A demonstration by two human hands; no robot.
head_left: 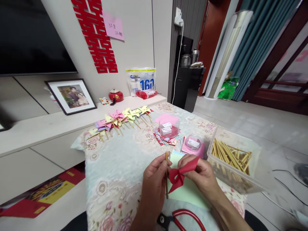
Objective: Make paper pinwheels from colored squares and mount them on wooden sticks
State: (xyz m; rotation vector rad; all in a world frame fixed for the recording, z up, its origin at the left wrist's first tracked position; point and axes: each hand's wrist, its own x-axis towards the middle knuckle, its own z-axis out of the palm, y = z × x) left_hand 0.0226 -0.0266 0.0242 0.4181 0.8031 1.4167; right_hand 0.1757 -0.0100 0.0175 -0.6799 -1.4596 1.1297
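My left hand (157,175) pinches a thin wooden stick (166,186), held upright over the table. Just to its right, my right hand (201,171) grips a red paper pinwheel (176,183) by its folded middle, and the paper's edge reaches close to the stick. Whether the two are joined, I cannot tell. Under my hands lie pale green paper sheets (190,194). Red-handled pliers or cutters (186,213) rest at the near edge, partly hidden by my left wrist.
Finished paper pinwheels (120,118) lie in a row at the far left. A clear round tub (169,126) sits on patterned paper, with a smaller clear container (193,142) beside it. At the right stands a plastic box (240,179) of wooden sticks. A floral tablecloth (113,166) covers the table.
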